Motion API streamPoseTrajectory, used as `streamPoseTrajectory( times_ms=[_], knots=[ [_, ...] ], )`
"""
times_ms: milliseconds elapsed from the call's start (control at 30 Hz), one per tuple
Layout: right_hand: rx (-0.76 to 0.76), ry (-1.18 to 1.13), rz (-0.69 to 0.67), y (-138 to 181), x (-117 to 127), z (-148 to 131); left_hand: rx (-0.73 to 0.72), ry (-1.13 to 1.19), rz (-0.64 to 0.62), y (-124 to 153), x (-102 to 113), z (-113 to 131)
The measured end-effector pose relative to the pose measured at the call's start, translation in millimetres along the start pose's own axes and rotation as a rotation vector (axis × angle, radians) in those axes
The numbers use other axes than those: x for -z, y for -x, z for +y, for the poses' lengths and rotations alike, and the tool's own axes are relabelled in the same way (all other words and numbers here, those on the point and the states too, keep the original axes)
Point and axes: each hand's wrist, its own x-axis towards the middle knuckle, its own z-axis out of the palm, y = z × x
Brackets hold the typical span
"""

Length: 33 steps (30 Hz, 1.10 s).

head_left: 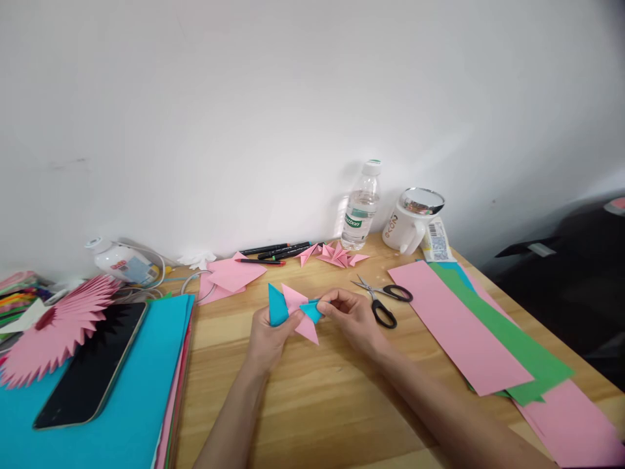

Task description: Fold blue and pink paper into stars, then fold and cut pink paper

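Note:
Both of my hands hold a folded paper piece [295,311] made of blue and pink triangles, just above the wooden table [312,397]. My left hand [266,339] grips its blue left point from below. My right hand [349,312] pinches the blue tip on its right side with thumb and fingers. A pink point sticks out downward between the two hands.
Black-handled scissors [381,301] lie just right of my right hand. Long pink and green paper strips [469,332] lie at right. A phone [92,368] rests on a blue paper stack [131,404] at left, beside a pink paper fan [53,332]. Bottle [360,207], mug [413,221], markers [278,251] and folded pink pieces [336,254] line the wall.

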Motion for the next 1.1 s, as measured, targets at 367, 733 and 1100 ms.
streamPoseTrajectory(
  times_ms=[367,733,1100],
  knots=[
    [-0.01,0.127,0.122,0.8,-2.6,7.2,0.0,-0.045,0.066,0.6,-1.0,-9.3],
    [0.027,0.207,0.041,3.3,-1.9,11.1,0.175,0.001,-0.069,2.1,3.5,4.3],
    [0.236,0.465,0.047,6.8,-4.5,10.1,0.1,-0.032,0.067,0.0,1.7,3.6]
  ],
)
